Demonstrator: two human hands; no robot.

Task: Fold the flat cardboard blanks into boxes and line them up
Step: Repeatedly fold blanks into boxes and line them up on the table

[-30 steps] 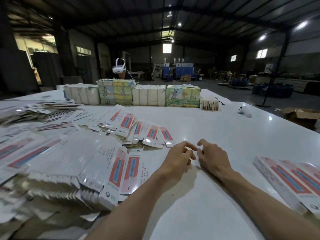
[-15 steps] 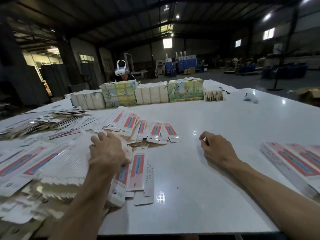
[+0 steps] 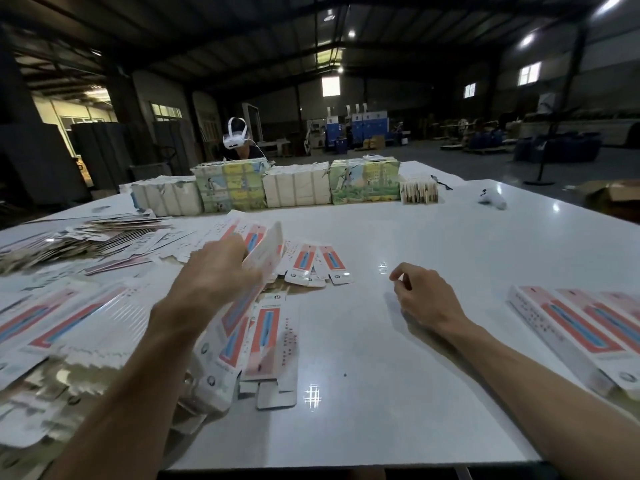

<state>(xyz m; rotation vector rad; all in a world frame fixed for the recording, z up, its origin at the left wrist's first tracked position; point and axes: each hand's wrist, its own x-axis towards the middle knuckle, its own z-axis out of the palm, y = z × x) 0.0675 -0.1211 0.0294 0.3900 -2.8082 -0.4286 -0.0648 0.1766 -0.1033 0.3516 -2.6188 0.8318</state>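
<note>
My left hand (image 3: pixel 214 275) grips a flat white cardboard blank (image 3: pixel 265 252) with a red and blue stripe and holds it tilted up above the heap of blanks (image 3: pixel 86 327) on the left of the white table (image 3: pixel 398 358). More loose blanks (image 3: pixel 273 344) lie just right of my left forearm. My right hand (image 3: pixel 426 296) rests on the table to the right, fingers loosely curled, holding nothing. Folded long boxes (image 3: pixel 575 330) lie side by side at the right edge.
Bundled packs (image 3: pixel 298 183) stand in a row across the far side of the table, with a person in a white headset (image 3: pixel 235 138) behind them. A fan of spread blanks (image 3: pixel 315 265) lies mid-table. A small white object (image 3: pixel 491 199) sits far right.
My left hand swung from beside the right hand to the heap on the left, took hold of a blank and lifted it. The right hand stayed on the table.
</note>
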